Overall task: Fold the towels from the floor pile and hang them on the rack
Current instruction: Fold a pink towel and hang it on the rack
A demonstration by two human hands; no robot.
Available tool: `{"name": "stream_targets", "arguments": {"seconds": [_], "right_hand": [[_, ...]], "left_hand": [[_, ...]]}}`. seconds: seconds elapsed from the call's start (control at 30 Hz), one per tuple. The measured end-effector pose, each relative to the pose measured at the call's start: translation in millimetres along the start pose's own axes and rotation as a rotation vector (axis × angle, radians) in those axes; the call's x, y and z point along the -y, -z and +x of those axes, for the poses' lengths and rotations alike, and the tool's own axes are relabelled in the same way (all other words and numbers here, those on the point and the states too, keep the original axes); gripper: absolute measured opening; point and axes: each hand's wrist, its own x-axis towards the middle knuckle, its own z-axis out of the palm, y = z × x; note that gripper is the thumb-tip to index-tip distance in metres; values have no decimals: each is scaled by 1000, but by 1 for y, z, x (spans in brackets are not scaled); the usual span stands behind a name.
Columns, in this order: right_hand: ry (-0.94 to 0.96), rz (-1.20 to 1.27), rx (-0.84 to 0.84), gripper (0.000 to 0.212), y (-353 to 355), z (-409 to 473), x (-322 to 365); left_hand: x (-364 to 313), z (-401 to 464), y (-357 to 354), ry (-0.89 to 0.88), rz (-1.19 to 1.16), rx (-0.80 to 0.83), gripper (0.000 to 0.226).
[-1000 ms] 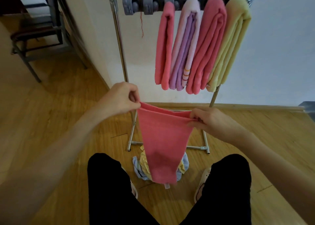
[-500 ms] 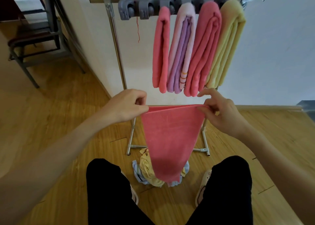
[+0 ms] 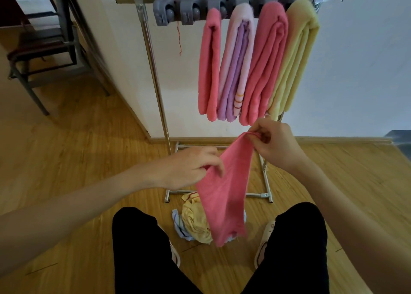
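Since the earlier frames, my left hand (image 3: 189, 168) has dropped from the towel's top edge to a lower point on its left border, while my right hand (image 3: 274, 142) has gathered the top edge into one bunch. What was a taut horizontal span is now a single hanging strip.

Grip state: my right hand pinches the bunched top of the pink towel (image 3: 224, 193); my left hand pinches its left edge partway down, fingers curled around the cloth.

Position: the towel hangs between my knees, its long axis running from 1 o'clock at my right hand down to 6 o'clock, its lower end over the floor pile (image 3: 194, 222) of yellow and blue cloth.

Rack (image 3: 144, 40): at 12 o'clock, carrying four folded towels (image 3: 251, 66) at its right. Grey clips (image 3: 175, 12) at the left of the bar appear free.

Governing relation: my left hand lies at 8 o'clock from the right, lower on the strip and nearer its middle, so I judge it the hand to fold the length next. The free clips lie up and left of both hands.
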Motion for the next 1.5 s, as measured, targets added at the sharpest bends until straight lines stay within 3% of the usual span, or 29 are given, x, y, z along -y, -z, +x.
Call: {"name": "stream_targets", "arguments": {"seconds": [0.1, 0.2, 0.27, 0.43, 0.53, 0.67, 0.77, 0.97, 1.23, 1.5], "right_hand": [[21, 1, 17, 7, -2, 0, 2], [73, -12, 58, 7, -6, -1, 6], [101, -27, 80, 7, -10, -2, 9], [91, -5, 59, 2, -12, -2, 10], [79, -2, 45, 1, -11, -1, 8], [79, -12, 51, 1, -12, -2, 9], [70, 24, 41, 2, -14, -5, 13], [63, 158, 21, 6, -21, -4, 25], [58, 193, 125, 9, -20, -6, 33], [43, 233, 102, 15, -23, -11, 37]], "left_hand": [[-6, -5, 2, -35, -19, 50, 39], [-10, -8, 2, -57, 38, 221, 55], [-9, -6, 1, -99, 93, 247, 57], [-4, -6, -2, -365, 388, -68, 22], [-1, -5, -5, -491, 574, -266, 13], [-2, 1, 1, -628, 672, -211, 16], [3, 6, 6, -517, 647, -265, 15], [11, 16, 9, -224, 414, -498, 33], [17, 18, -5, -128, 363, -601, 39], [16, 21, -5, -81, 367, -689, 36]]}}
